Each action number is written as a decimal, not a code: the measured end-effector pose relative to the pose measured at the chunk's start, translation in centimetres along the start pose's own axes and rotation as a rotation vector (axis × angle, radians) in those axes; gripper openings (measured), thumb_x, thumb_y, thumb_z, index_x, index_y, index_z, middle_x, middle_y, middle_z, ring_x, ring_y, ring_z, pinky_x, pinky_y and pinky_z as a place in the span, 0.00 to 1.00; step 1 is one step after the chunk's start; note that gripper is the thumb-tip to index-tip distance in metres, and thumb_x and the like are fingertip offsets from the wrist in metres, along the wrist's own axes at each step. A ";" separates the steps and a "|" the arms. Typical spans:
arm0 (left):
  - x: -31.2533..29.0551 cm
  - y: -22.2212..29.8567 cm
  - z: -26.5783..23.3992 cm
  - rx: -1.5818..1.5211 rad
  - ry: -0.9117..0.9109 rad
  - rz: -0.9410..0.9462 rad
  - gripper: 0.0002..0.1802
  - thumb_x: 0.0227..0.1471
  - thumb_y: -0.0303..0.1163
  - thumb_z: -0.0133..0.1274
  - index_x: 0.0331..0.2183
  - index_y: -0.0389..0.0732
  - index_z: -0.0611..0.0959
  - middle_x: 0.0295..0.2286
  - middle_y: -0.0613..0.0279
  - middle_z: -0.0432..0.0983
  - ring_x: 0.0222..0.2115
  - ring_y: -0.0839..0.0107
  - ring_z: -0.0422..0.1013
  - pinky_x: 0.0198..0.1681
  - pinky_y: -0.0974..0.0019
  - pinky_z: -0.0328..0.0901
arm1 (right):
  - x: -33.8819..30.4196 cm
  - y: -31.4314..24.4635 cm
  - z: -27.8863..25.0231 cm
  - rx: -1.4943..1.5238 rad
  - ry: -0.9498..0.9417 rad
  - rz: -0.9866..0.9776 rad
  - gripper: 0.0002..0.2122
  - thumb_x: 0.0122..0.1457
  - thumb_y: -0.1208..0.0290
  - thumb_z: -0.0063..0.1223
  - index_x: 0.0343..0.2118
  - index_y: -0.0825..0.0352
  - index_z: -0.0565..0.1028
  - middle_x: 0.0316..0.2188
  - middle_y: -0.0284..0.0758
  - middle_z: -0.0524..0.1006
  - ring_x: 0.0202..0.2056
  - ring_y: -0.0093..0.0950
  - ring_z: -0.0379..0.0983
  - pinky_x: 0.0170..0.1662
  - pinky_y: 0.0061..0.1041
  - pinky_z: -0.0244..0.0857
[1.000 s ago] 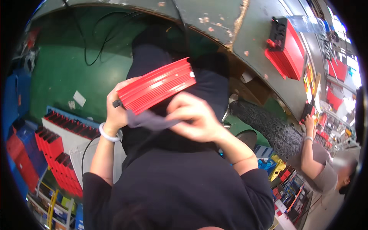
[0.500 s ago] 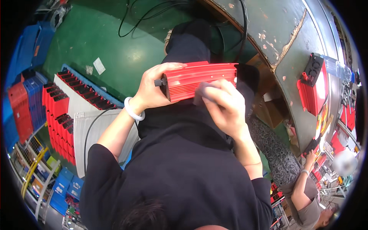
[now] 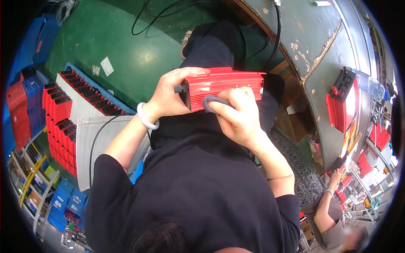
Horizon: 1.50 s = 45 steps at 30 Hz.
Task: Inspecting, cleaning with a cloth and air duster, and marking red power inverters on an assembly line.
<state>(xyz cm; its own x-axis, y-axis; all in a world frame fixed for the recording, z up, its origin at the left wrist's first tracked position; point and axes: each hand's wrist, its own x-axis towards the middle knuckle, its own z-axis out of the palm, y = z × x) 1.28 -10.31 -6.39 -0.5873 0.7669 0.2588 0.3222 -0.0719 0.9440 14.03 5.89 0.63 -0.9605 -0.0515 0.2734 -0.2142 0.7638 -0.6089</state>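
A red ribbed metal housing with a black end panel and a black knob (image 3: 228,80) lies lengthwise above my lap. Its left end is gripped by my left hand (image 3: 168,92), thumb below and fingers over the top. A white band circles that wrist. My right hand (image 3: 239,110) pinches a folded dark grey cloth (image 3: 209,103) and presses it against the ribbed side facing me. Part of the cloth is hidden under the fingers.
Rows of similar red housings (image 3: 61,143) stand at the left beside a grey-white panel (image 3: 97,139). A worn workbench (image 3: 312,38) at the right bears another red housing (image 3: 339,109) and a clear bottle (image 3: 371,86). Another person's arm (image 3: 327,206) is at lower right.
My right hand has moved left and slightly down along the ribbed side with the cloth. My left hand keeps its hold on the housing. The view has shifted slightly.
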 end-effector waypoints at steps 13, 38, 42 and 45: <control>0.3 0.0 0.2 0.100 -0.004 0.023 0.32 0.27 0.29 0.68 0.41 0.40 0.77 0.39 0.57 0.79 0.38 0.59 0.76 0.43 0.63 0.70 | 0.7 -1.4 0.3 -0.057 -0.002 0.012 0.16 0.39 0.79 0.56 0.36 0.64 0.75 0.29 0.30 0.70 0.29 0.28 0.67 0.37 0.30 0.54; 0.9 0.3 0.9 0.128 -0.009 0.052 0.32 0.27 0.30 0.68 0.41 0.40 0.77 0.38 0.56 0.79 0.37 0.58 0.76 0.42 0.62 0.70 | 0.2 -0.7 -0.9 0.298 0.055 0.231 0.10 0.45 0.84 0.60 0.33 0.68 0.77 0.25 0.34 0.73 0.25 0.28 0.71 0.28 0.21 0.63; 0.9 -0.5 1.2 0.154 -0.005 0.054 0.30 0.28 0.28 0.66 0.41 0.40 0.77 0.38 0.56 0.79 0.37 0.58 0.76 0.41 0.62 0.70 | 0.2 -0.2 -0.7 0.223 -0.006 0.240 0.11 0.43 0.78 0.62 0.32 0.64 0.77 0.26 0.32 0.73 0.25 0.32 0.70 0.29 0.27 0.63; 0.7 -0.5 0.8 0.157 -0.009 0.052 0.28 0.29 0.25 0.63 0.40 0.39 0.77 0.37 0.56 0.79 0.37 0.57 0.76 0.40 0.62 0.70 | 0.3 -0.4 -0.7 0.172 -0.013 0.223 0.11 0.42 0.77 0.62 0.32 0.63 0.78 0.25 0.31 0.73 0.25 0.31 0.69 0.29 0.28 0.61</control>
<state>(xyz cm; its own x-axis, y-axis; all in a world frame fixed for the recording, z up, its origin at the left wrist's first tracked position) 1.30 -9.18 -6.84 -0.5605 0.7703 0.3042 0.4642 -0.0120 0.8856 14.00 6.03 1.48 -0.9893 0.0967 0.1096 -0.0232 0.6367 -0.7708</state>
